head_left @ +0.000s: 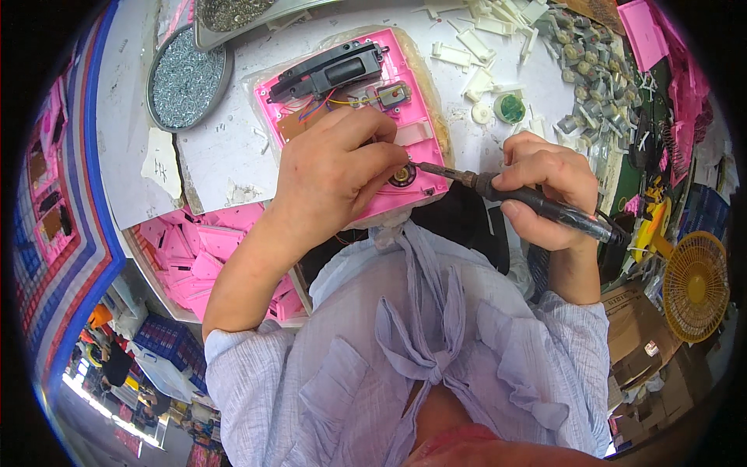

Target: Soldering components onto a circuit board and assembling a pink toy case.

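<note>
A pink plastic casing (424, 152) lies in front of me with electronic parts fitted in it. My right hand (556, 175) is closed round the dark handle of a soldering iron (537, 201). The iron's tip points left and reaches a small round speaker (403, 179) near the casing's lower edge. My left hand (334, 159) pinches beside that speaker; what its fingertips hold is hidden. Farther up in the casing sit a long black plastic mechanism (334, 71), a small motor (391, 95) and a brown circuit board (292, 126), with thin coloured wires between them.
A round dish of small screws (185, 82) stands at the far left, by a metal tray (233, 14). White plastic parts (476, 48) and a heap of small motors (587, 74) lie right, near a small green-filled tub (510, 109). Pink parts fill a box (146, 253) lower left.
</note>
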`<state>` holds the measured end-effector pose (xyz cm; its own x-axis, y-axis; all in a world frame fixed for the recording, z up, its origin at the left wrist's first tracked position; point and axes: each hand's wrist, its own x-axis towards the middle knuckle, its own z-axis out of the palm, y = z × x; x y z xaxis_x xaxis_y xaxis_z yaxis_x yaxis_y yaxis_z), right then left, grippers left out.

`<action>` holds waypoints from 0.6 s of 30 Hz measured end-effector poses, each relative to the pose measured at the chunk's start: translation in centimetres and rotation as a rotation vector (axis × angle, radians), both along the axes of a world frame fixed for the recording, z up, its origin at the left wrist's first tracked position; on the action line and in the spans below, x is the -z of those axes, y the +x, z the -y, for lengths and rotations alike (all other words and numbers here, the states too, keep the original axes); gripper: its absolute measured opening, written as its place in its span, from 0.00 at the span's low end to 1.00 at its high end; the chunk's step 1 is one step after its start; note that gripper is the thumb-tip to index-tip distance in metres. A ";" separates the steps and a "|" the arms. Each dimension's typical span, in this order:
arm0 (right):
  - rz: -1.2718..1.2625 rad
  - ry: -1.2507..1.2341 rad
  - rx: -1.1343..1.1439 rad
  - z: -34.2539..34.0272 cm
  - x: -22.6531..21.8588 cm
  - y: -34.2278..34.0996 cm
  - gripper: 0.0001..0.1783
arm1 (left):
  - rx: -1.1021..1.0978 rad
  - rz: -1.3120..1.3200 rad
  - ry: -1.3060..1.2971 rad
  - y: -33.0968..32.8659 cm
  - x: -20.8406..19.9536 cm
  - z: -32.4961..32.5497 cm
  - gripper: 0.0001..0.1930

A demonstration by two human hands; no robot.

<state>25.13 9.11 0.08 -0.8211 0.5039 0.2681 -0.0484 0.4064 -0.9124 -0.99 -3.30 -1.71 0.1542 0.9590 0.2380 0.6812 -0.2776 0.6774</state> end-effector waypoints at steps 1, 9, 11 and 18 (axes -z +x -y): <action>-0.003 0.001 -0.001 0.0 0.0 0.0 0.14 | 0.003 -0.004 -0.002 0.0 0.0 0.0 0.12; 0.049 -0.029 -0.028 -0.2 -0.5 1.3 0.13 | 0.016 0.000 -0.028 -0.2 -0.1 -0.1 0.11; 0.053 -0.020 -0.025 -0.2 -0.7 1.5 0.13 | 0.020 0.007 -0.025 -0.2 -0.1 -0.2 0.11; -0.042 0.013 0.035 -0.2 -0.6 1.2 0.13 | 0.019 0.021 -0.010 -0.2 -0.1 -0.3 0.11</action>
<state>26.28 9.34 0.68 -0.7906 0.5287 0.3090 -0.0721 0.4207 -0.9044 -1.16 -3.03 -1.57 0.1680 0.9582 0.2316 0.6616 -0.2838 0.6941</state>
